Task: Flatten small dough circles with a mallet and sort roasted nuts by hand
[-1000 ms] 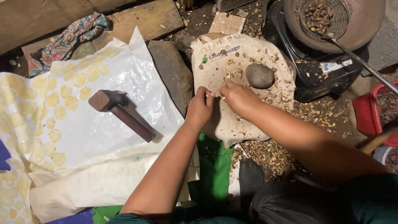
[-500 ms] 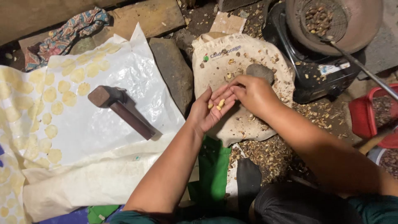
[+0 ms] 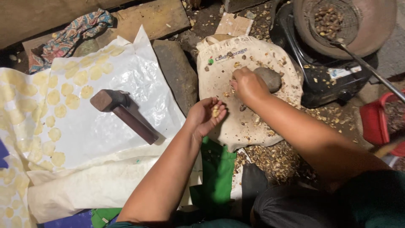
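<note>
Kernels [image 3: 215, 111], small and pale, lay in the cupped, half-open left hand [image 3: 205, 117] above the cloth bag [image 3: 228, 122]. Right hand [image 3: 248, 84] was pressed closed on a grey stone [image 3: 271, 78]. Behind, a mesh basket [image 3: 331, 21] held brown nuts [image 3: 327, 19] over the pan [image 3: 371, 29].

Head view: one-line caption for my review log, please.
Left hand cups pale kernels while right hand reaches the grey stone on a cloth bag.
</note>
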